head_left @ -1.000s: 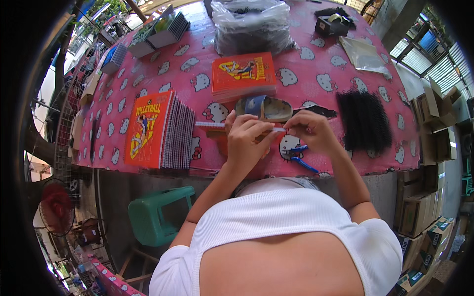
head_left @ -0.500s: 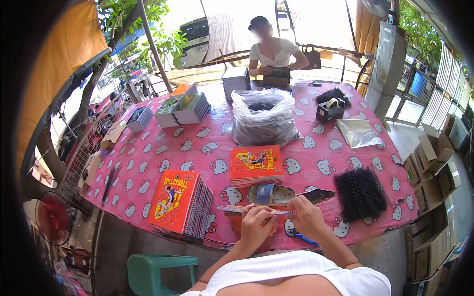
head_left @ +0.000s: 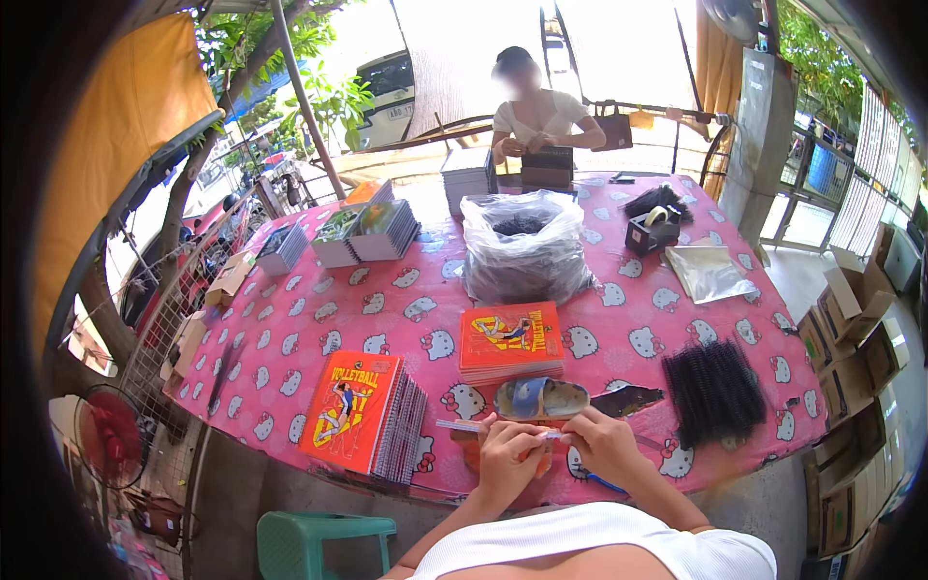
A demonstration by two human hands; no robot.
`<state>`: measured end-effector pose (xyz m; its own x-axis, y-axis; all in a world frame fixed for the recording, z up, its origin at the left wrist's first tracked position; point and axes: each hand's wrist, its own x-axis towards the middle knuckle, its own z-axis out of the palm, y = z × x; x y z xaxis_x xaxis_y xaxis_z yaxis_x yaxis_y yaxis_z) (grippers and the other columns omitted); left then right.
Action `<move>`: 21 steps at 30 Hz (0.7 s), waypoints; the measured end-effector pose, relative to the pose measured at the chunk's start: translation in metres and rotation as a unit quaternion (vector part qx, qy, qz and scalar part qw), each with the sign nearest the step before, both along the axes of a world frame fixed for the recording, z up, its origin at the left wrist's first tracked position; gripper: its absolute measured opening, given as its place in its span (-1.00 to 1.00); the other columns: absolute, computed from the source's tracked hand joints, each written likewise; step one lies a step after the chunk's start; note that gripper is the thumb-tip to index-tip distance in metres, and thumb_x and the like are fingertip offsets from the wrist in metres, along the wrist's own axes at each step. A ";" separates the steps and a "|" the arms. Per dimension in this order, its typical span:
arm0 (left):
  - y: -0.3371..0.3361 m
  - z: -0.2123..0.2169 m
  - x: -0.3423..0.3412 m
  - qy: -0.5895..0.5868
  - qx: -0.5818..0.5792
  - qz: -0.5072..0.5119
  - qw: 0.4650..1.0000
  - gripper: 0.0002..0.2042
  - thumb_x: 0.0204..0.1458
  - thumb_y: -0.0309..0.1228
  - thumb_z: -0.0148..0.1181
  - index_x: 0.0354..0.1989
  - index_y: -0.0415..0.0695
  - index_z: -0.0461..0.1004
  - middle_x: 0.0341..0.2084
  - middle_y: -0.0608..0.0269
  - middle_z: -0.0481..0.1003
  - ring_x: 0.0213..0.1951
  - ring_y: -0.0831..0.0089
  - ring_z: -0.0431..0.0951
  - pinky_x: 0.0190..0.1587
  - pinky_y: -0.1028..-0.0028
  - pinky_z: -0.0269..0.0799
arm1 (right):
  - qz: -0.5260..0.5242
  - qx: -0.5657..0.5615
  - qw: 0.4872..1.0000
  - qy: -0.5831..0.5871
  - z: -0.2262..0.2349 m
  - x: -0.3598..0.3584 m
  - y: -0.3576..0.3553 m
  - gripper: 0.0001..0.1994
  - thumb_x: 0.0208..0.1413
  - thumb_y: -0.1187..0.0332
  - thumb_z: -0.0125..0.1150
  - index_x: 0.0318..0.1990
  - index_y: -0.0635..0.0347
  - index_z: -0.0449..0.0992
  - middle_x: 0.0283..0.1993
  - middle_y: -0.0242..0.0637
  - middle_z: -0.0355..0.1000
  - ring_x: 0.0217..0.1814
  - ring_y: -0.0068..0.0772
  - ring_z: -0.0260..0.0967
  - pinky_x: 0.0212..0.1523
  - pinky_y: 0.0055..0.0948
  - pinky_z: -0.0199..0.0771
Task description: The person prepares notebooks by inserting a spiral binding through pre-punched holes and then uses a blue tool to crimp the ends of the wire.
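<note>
Nr sandal (head_left: 543, 399), wht strip (head_left: 459, 425) in both hnds (head_left: 509, 458)

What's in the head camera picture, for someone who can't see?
A left hand and right hand hold a thin pale strip over a pink table, near a slipper, orange books and black coils. Another person is opposite.

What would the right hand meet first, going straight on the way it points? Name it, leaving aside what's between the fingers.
Most likely the blue-banded sandal, just ahead of the right hand; their relative heights are unclear.
</note>
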<state>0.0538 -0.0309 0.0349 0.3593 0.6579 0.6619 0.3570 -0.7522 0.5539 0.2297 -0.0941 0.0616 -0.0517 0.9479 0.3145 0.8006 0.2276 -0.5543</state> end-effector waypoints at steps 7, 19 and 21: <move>0.004 0.001 -0.001 -0.003 -0.010 -0.019 1.000 -0.93 -0.24 -0.47 0.33 -0.56 -0.04 0.55 -0.46 0.45 0.57 -0.35 0.43 0.48 -0.07 0.37 0.22 | 0.007 0.037 0.999 -0.010 0.004 -0.002 0.006 -0.77 -0.02 0.22 0.25 -0.32 0.14 0.43 -0.34 -0.23 0.35 -0.34 -0.08 0.41 -0.43 -0.21 0.41; 0.003 -0.002 -0.005 -0.023 -0.016 -0.043 0.999 -0.94 -0.21 -0.41 0.34 -0.54 -0.03 0.57 -0.48 0.42 0.57 -0.38 0.46 0.48 0.04 0.33 0.18 | -0.009 0.048 0.998 0.029 0.000 -0.004 0.006 -0.86 -0.10 0.34 0.29 -0.43 0.15 0.46 -0.38 -0.26 0.43 -0.31 -0.13 0.37 -0.36 -0.23 0.36; 0.001 -0.006 -0.009 -0.026 -0.024 -0.039 0.999 -0.93 -0.21 -0.41 0.34 -0.51 -0.02 0.58 -0.47 0.41 0.57 -0.37 0.45 0.49 0.03 0.35 0.19 | 0.015 0.130 0.991 -0.032 0.009 -0.006 0.008 -0.87 -0.10 0.36 0.28 -0.45 0.16 0.45 -0.33 -0.22 0.45 -0.30 -0.16 0.35 -0.30 -0.27 0.35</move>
<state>0.0451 -0.0297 0.0289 0.3763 0.6603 0.6499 0.2688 -0.7491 0.6054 0.2235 -0.0861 0.0703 -0.1064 0.8328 0.5433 0.8230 0.3804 -0.4219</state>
